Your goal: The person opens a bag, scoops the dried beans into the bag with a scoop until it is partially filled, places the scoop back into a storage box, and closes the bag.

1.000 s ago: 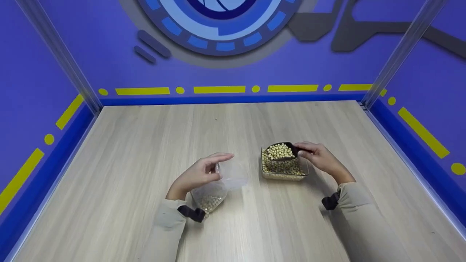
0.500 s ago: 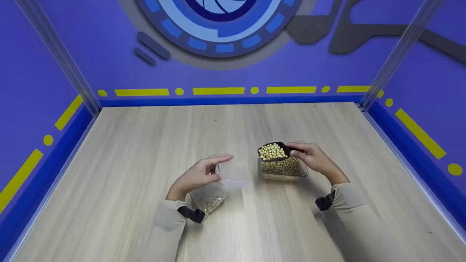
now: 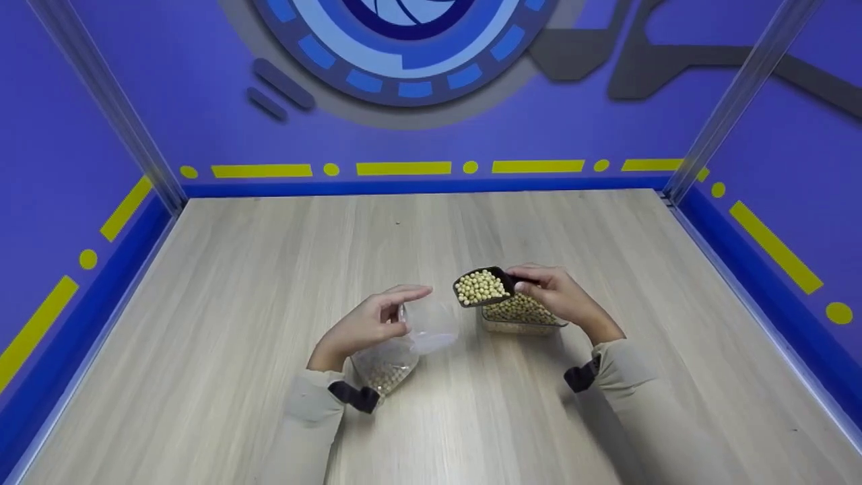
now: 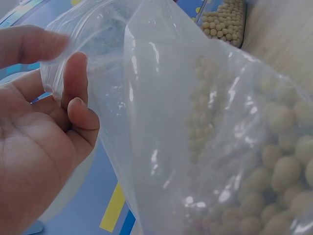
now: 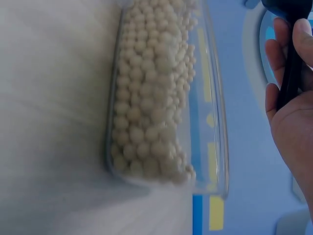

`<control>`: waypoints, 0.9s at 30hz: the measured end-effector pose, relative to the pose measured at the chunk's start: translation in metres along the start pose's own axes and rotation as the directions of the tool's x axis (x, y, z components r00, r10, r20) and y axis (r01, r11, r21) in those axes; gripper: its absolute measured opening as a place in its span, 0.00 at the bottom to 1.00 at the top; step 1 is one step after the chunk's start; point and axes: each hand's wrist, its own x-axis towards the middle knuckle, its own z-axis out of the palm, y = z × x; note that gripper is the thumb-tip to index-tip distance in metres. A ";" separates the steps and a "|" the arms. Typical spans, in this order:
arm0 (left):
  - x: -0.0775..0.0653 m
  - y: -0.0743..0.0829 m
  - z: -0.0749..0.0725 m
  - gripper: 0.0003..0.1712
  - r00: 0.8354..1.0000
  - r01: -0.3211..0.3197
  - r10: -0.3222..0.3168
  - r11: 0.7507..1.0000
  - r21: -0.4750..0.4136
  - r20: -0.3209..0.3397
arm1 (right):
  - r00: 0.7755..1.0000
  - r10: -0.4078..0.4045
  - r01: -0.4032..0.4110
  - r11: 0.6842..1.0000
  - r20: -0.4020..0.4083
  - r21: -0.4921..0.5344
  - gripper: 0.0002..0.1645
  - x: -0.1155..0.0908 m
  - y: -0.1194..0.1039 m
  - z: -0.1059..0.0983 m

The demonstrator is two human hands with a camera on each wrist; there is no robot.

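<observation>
My right hand (image 3: 564, 295) grips the handle of a black scoop (image 3: 506, 279) heaped with pale yellow soybeans (image 3: 479, 288). It holds the scoop above the left edge of a clear rectangular container (image 3: 524, 328) of soybeans. To the left, a clear plastic bag (image 3: 436, 327) has some soybeans (image 4: 283, 171) at its bottom. My left hand (image 3: 363, 325) holds the bag's upper edge with curled fingers, and the bag's mouth is spread. A gap separates the scoop from the bag. In the right wrist view, the black handle (image 5: 291, 63) lies between thumb and fingers.
Everything stands on a light wood-grain table (image 3: 269, 269). Blue-purple panels (image 3: 431, 145) with yellow marks enclose its back and sides. Black wrist bands (image 3: 354, 396) sit over both beige sleeves.
My right hand has moved left with the loaded scoop, from over the container toward the bag. My left hand and the bag have stayed in place.
</observation>
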 end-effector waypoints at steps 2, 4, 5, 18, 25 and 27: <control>0.000 0.001 0.000 0.34 1.000 0.002 -0.002 1.000 -0.005 0.001 | 1.000 -0.011 0.011 1.000 0.008 -0.010 0.19 0.002 -0.001 0.004; 0.000 0.001 0.001 0.34 1.000 0.006 -0.006 1.000 -0.012 0.001 | 1.000 -0.014 0.014 1.000 0.021 -0.010 0.19 0.003 -0.001 0.008; -0.001 0.001 0.001 0.34 1.000 0.007 -0.007 1.000 -0.014 0.002 | 0.999 -0.017 0.018 1.000 0.028 -0.012 0.19 0.004 -0.002 0.011; 0.001 -0.001 0.001 0.35 0.999 -0.034 0.035 0.999 -0.011 0.019 | 0.998 -0.012 0.018 0.995 0.056 -0.100 0.19 0.010 -0.009 0.027; 0.001 -0.002 0.003 0.34 0.999 -0.048 0.049 0.999 -0.010 0.022 | 0.997 0.006 0.001 0.995 0.077 -0.102 0.18 0.011 -0.010 0.029; 0.001 -0.002 0.003 0.34 0.999 -0.043 0.044 0.999 -0.012 0.021 | 0.996 0.008 0.001 0.994 0.084 -0.108 0.18 0.012 -0.010 0.028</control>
